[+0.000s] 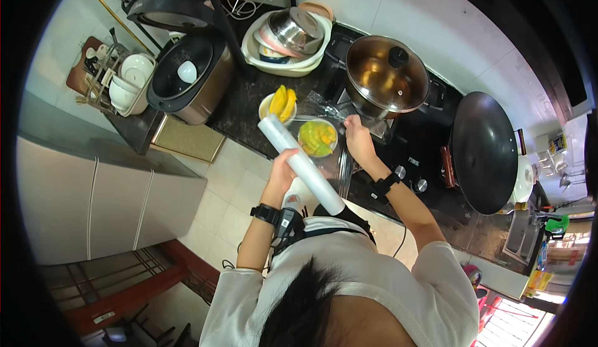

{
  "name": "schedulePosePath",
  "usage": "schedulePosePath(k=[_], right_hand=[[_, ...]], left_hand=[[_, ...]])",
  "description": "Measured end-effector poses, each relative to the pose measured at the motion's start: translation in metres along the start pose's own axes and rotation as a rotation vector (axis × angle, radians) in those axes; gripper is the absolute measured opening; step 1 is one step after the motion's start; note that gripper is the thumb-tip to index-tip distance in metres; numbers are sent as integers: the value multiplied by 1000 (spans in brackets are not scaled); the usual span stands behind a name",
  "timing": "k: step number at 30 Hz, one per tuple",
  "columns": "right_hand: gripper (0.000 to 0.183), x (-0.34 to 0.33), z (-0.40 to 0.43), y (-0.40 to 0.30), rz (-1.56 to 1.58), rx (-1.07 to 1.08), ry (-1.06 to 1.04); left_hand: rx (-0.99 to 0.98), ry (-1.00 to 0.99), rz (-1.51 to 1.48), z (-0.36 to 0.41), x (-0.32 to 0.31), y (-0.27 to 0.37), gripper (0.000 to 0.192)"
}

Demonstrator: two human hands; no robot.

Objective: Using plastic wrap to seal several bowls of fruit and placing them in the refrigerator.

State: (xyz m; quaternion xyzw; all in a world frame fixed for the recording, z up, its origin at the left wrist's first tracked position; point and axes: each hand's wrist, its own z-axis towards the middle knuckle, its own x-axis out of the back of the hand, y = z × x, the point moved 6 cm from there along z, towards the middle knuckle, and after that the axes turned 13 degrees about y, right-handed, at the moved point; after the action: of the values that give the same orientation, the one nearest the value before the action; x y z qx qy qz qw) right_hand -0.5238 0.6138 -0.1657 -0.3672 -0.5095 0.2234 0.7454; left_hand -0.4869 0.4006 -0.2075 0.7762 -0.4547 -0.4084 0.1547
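My left hand (283, 168) grips a roll of clear plastic wrap (303, 166) that slants across in front of me. Fingers of my right hand (359, 137) pinch the loose end of the plastic film (322, 104), which lies crumpled beside the stove. A bowl of green and yellow cut fruit or vegetable (317, 138) sits between my hands, with film stretching around it. Just behind the roll stands a white bowl (265, 107) holding yellow pieces (282, 103); the roll's upper end hides part of its rim.
A lidded pot (387, 76) stands on the black gas stove (411, 137), with a large wok (486, 153) to its right. At the left are an open rice cooker (196, 85) and a dish rack (135, 106). A basin of stacked bowls (287, 69) is behind.
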Motion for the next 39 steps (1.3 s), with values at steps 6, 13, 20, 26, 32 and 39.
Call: schedulePosePath(k=[6, 13, 20, 26, 32, 39], right_hand=[[13, -6, 19, 1, -156, 45, 10], [11, -18, 34, 14, -229, 67, 30], [12, -31, 34, 22, -368, 225, -20], [11, -45, 34, 28, -482, 308, -52], [11, -58, 31, 42, -520, 350, -87], [28, -53, 17, 46, -560, 417, -74]], left_hand=[[-67, 163, 14, 0, -7, 5, 46], [-81, 257, -45, 15, 0, 9, 52], [-107, 358, -96, 25, 8, -1, 53], [-85, 481, -99, 9, 2, -1, 56], [-167, 513, -118, 12, 11, -14, 50], [-160, 524, -179, 19, 14, -31, 46]])
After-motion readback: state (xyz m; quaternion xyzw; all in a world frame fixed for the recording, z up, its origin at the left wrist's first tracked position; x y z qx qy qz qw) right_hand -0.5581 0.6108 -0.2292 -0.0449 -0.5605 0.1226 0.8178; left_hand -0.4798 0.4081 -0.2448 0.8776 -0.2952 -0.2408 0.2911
